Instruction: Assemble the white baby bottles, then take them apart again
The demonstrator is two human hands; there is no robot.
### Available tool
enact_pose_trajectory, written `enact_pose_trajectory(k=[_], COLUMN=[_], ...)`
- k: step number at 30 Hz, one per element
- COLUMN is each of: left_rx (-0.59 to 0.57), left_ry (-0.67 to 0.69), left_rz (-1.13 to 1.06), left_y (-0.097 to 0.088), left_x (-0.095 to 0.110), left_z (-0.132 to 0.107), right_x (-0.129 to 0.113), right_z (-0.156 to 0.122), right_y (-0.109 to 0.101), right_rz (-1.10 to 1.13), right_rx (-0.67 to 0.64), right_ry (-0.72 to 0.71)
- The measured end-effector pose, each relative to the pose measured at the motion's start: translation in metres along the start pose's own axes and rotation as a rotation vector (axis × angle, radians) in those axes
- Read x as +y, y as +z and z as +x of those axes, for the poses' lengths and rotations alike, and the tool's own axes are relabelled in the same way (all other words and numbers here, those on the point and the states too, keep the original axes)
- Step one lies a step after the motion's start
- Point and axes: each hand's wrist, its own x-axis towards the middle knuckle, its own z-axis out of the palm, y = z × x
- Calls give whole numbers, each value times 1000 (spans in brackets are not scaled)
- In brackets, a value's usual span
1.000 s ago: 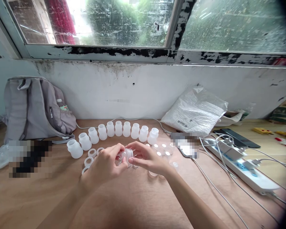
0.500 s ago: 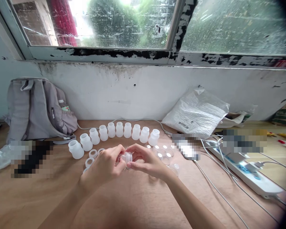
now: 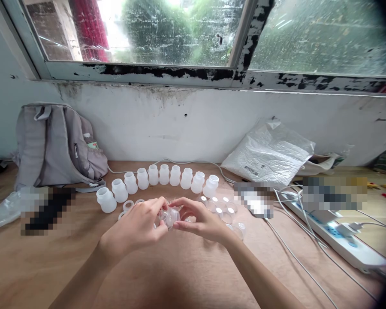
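Both of my hands meet over the wooden table (image 3: pixel 180 274) and pinch one small clear plastic bottle part (image 3: pixel 170 216) between them. My left hand (image 3: pixel 138 226) grips it from the left with curled fingers, and my right hand (image 3: pixel 201 219) holds it from the right with thumb and fingertips. Behind my hands, several white squat bottles (image 3: pixel 164 175) stand in a curved row. White rings (image 3: pixel 128 205) lie to the left of my hands, and clear caps (image 3: pixel 225 208) lie to the right.
A grey backpack (image 3: pixel 56 146) leans on the wall at the back left. A white plastic bag (image 3: pixel 270 152) lies at the back right. A white power strip (image 3: pixel 350 249) with plugs and cables crosses the right side. Blurred-out items lie left and right.
My hands have stayed together over the same spot, turning the clear part slightly between the fingers. The view has shifted a little to the left.
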Motion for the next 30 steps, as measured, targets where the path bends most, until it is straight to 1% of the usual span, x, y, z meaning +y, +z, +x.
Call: enact_pose_trajectory(k=[2,4,7,9,11,13,15,16,18,20,22,26,28,30], left_rx=[-15,-6,41,73,71,45,23,19,12,-2,-7,13,29,65], left_ry=[-33,-80,-135,-170,-211,-259,-324,-353,-401,-431,-462,-500,-504,-533], left_rz=[17,21,17,31,57,88,137,168,238,275,285,284,295,307], left_y=[-3,-6,-8,-6,-1,6,13,16,23,28,31,33,33,32], left_x=[-1,-4,-12,-21,-33,-49,-67,-77,-95,-111,-122,-130,-130,-124], left_z=[-3,-4,-6,-8,-12,-21,-34,-40,-52,-60,-62,-57,-54,-51], right_x=[1,2,5,12,24,40,59,68,81,89,92,93,94,94], right_z=[0,0,0,-2,-7,-14,-23,-27,-34,-38,-39,-39,-40,-41], right_y=[0,0,0,3,12,25,40,48,59,67,71,75,76,76], right_rz=[-15,-22,-5,10,15,-8,-56,-96,-220,-338,-419,-500,-523,-541], right_rx=[8,27,80,122,151,174,162,156,158,174,194,221,231,241], right_ry=[1,8,15,11,11,18,29,40,15,-32,-72,-124,-139,-146])
